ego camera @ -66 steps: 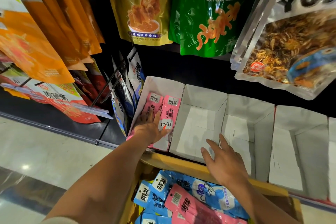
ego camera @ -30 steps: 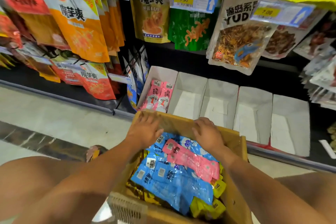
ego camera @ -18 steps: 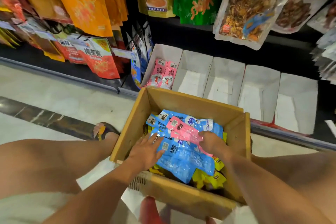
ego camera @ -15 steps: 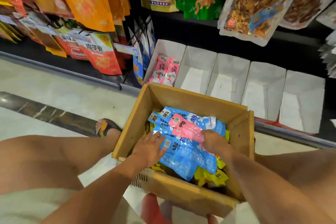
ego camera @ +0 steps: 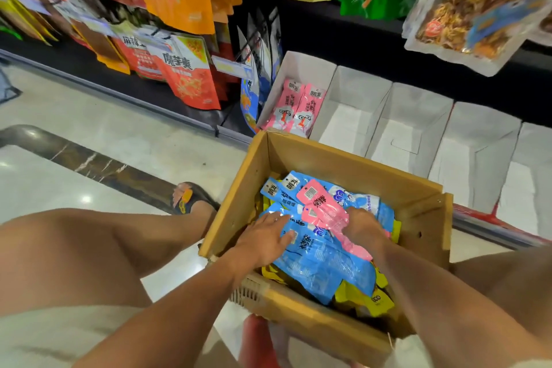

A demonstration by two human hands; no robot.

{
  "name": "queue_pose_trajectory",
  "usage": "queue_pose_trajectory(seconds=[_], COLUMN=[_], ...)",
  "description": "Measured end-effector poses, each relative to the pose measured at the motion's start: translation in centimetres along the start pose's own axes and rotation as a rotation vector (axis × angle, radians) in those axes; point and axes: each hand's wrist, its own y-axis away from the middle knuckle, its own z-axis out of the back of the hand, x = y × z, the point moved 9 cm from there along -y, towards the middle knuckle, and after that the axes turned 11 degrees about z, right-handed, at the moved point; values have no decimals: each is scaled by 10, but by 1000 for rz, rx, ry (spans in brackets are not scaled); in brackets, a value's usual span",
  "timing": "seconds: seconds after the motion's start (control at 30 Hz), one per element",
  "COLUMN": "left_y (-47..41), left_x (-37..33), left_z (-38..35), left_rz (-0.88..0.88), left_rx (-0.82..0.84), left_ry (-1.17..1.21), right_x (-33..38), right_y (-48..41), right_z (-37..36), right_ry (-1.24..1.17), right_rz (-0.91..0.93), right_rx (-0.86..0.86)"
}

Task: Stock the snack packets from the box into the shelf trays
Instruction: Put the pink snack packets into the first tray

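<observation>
Returning from far-left tray [ego camera: 298, 66] into near box [ego camera: 343, 158], pressing spread left hand [ego camera: 263, 239] on blue packets [ego camera: 322, 263], curling right hand [ego camera: 363, 225] round pink packets [ego camera: 322, 209], gathering next load for trays.

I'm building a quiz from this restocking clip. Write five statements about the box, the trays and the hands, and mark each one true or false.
1. The leftmost tray holds pink packets. True.
2. The cardboard box contains only pink packets. False: blue packets, yellow packets and boxed pink packets lie in it.
3. The right hand curls its fingers over the boxed pink packets. True.
4. The left hand is lifting a packet toward the trays. False: it rests flat on the blue packets.
5. The second tray is full of blue packets. False: no packets show in it.
</observation>
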Motion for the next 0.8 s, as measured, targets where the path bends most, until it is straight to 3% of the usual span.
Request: queue_pose_trajectory(seconds=[0.2, 0.3, 0.43, 0.63, 0.8], left_y=[-4, -6, 0, 13, 12], left_x=[-12, -20, -37, -72, -82], left_z=[11, 9, 6, 8, 10], left_rz=[119, 266, 277, 215, 168], left_rx=[77, 198, 351, 550, 564], left_ry=[549, 934, 1357, 1561, 1627], right_x=[-3, -3, 1, 41, 69], right_y=[9, 22, 36, 58, 68], right_z=[8, 14, 24, 48, 48], right_ry=[-385, -497, -746, -1027, -981], right_rz=[-39, -33, -24, 139, 236], right_rx=[-24, -82, -163, -253, -290])
